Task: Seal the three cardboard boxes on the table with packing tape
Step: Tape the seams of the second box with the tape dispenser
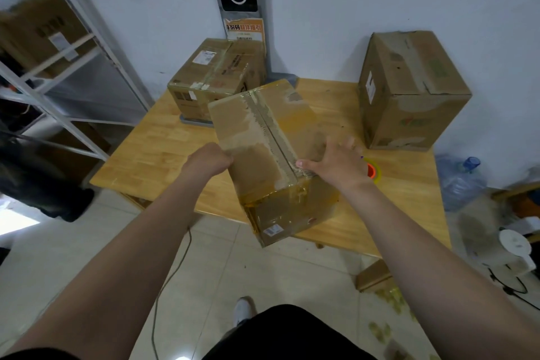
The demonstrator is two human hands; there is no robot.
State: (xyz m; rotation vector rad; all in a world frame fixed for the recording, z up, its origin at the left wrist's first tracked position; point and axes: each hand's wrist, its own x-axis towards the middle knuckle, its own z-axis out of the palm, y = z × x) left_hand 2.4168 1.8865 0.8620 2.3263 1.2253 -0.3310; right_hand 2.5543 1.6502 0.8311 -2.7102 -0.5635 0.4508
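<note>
Gripping the nearest cardboard box [271,152] from both sides: left hand [209,159] with fingers curled against the long left edge, right hand [336,164] spread wide on the right flank, thumb pressed on the taped centre seam near the front end. Probably held this way to steady or turn it while rubbing the strip down. Sits at centre frame, skewed, front end jutting past the near edge of the wooden table [146,149], likely drawn close for reach. Glossy tape already wrapped round that front end. Packing tape roll [375,174] lying flat just behind the right hand, right of centre, apparently parked within easy reach. Two more farther back: low box [216,79] at upper centre, tape visible along its top; tall box [409,90] at upper right, against the wall, seam state unclear.
</note>
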